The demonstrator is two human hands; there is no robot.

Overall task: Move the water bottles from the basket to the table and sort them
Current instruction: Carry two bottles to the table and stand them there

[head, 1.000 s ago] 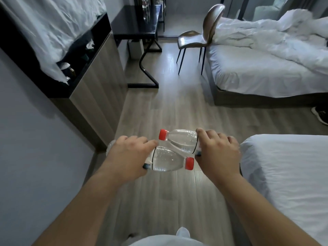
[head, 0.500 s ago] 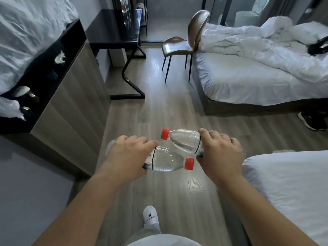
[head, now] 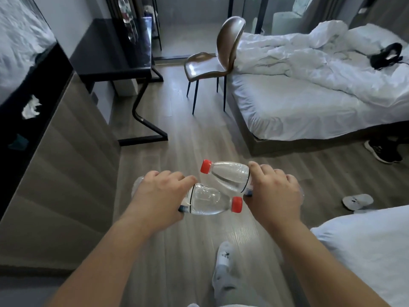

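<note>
One bottle [head: 208, 201] under left hand [head: 159, 196] fingers [head: 188, 180], second bottle [head: 230, 176] under right hand [head: 274, 193].

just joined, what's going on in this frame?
A person is carrying two clear, red-capped water bottles, one in each hand, sideways over the wood floor. The left hand grips the nearer bottle, cap pointing right; the right hand grips the farther bottle, cap pointing left. The black table stands ahead on the left; neither bottle is on it yet.
</note>
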